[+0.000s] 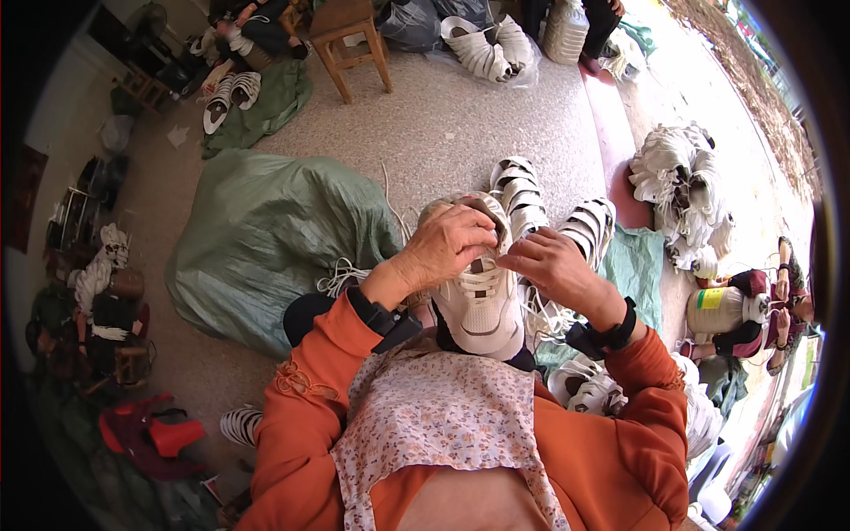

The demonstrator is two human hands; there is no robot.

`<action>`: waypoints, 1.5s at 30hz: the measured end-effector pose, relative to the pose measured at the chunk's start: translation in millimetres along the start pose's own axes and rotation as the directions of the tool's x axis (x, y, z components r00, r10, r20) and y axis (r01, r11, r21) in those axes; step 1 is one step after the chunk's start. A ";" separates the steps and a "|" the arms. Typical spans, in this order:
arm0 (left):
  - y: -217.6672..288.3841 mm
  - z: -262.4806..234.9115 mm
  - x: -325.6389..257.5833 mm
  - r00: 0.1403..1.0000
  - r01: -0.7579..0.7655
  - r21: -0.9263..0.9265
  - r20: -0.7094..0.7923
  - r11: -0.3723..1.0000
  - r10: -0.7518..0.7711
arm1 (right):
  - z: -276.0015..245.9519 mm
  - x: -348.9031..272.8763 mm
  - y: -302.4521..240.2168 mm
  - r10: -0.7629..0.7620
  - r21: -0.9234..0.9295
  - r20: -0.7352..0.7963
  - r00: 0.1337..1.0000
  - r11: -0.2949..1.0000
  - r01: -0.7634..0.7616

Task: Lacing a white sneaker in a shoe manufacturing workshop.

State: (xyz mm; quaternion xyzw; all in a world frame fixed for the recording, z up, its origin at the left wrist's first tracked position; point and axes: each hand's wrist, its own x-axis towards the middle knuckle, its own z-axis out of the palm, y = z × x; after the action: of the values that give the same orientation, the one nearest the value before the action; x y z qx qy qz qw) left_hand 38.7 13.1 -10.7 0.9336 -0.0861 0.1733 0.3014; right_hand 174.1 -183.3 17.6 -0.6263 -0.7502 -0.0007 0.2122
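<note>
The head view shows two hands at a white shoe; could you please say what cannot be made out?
Head view:
Left hand: palm, hidden behind its back.
Right hand: whether it pinches anything, too small to tell.
White shoe: part of its opening, covered by the left hand.
Large green sheet: anything beneath it, hidden.
Top-right person: head, cut off by upper edge.

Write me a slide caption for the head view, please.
Left hand and right hand at the collar end of a white shoe, with a bulky green sack lying to the left.
</note>
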 end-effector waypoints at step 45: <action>9.9 10.9 20.8 0.925 0.366 -0.020 0.115 0.931 -0.361 | 51.5 -15.8 -1.1 0.394 0.344 -0.268 0.879 0.892 -0.294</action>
State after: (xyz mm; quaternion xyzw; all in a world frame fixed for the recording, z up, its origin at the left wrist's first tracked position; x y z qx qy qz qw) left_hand 58.3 -2.5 -5.9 0.9352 0.0684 0.0615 0.3421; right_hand 158.8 -184.6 -34.1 -0.7031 -0.5706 0.0436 0.4220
